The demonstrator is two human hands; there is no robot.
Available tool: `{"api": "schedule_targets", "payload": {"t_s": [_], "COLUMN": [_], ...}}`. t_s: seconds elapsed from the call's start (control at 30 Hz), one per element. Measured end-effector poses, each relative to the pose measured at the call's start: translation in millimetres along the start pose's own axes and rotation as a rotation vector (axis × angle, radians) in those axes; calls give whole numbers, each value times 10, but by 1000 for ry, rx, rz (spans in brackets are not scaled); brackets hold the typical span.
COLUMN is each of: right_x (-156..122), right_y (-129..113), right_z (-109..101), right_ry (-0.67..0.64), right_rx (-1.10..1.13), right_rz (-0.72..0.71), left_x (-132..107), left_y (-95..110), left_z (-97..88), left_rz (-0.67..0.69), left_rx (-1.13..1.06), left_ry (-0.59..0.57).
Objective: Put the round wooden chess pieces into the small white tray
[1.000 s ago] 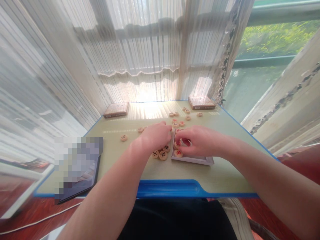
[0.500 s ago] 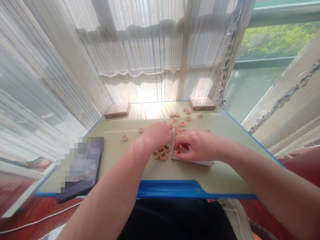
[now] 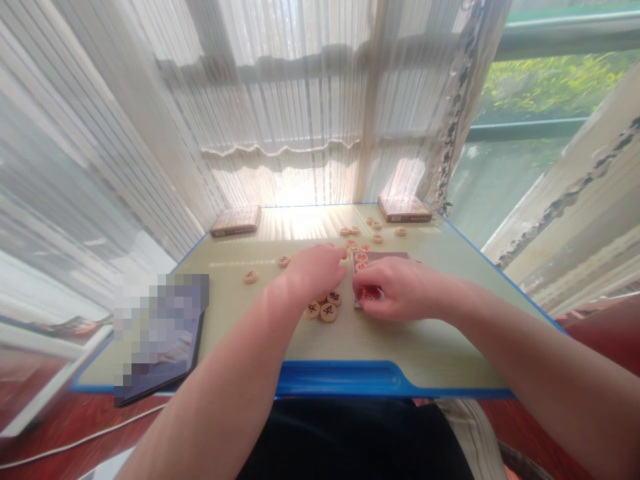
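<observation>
My left hand (image 3: 323, 268) is bent over the middle of the table, fingers curled together toward the left side of a shallow box (image 3: 395, 255); whatever they hold is hidden. Round wooden Chinese chess pieces (image 3: 329, 312) with black characters lie under and in front of its wrist. Over the box is my right hand (image 3: 390, 287), its thumb and fingers curled around a red-marked Chinese chess piece (image 3: 369, 293) that shows between them. More red-marked pieces (image 3: 361, 258) sit in a column along the box's left edge. The hand covers much of the box.
Loose pieces (image 3: 377, 239) are scattered beyond the box, and others (image 3: 251, 277) lie to the left. Two flat boxes (image 3: 236, 220) (image 3: 405, 208) rest at the back corners. A tablet (image 3: 170, 340) lies at the left edge. A blue trough (image 3: 340, 377) runs along the front.
The shallow box has shifted away from me and slightly right, with its near edge now mostly under my right hand. My left hand has hardly moved.
</observation>
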State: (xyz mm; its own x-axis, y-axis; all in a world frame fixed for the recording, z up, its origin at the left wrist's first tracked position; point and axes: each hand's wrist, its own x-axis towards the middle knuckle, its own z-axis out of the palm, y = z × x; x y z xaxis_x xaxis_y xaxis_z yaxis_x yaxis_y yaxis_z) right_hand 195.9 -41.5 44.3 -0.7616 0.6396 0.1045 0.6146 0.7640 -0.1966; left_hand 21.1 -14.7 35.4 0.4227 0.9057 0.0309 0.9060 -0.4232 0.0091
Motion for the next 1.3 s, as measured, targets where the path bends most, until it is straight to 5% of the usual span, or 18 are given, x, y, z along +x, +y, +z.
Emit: {"api": "schedule_targets", "payload": {"t_s": [0.93,1.3], "right_x": [8,-9], "right_y": [33,32], "right_z": [14,30], "right_ry": [-22,-28], "right_rx": [-14,-22], "right_rz": [-1,68], "left_x": [-39,-173], "left_y": [74,198], "left_z": [-77,-231], "left_rz": [-36,30], "left_rx": [-2,75], "left_ry": [-81,-217]}}
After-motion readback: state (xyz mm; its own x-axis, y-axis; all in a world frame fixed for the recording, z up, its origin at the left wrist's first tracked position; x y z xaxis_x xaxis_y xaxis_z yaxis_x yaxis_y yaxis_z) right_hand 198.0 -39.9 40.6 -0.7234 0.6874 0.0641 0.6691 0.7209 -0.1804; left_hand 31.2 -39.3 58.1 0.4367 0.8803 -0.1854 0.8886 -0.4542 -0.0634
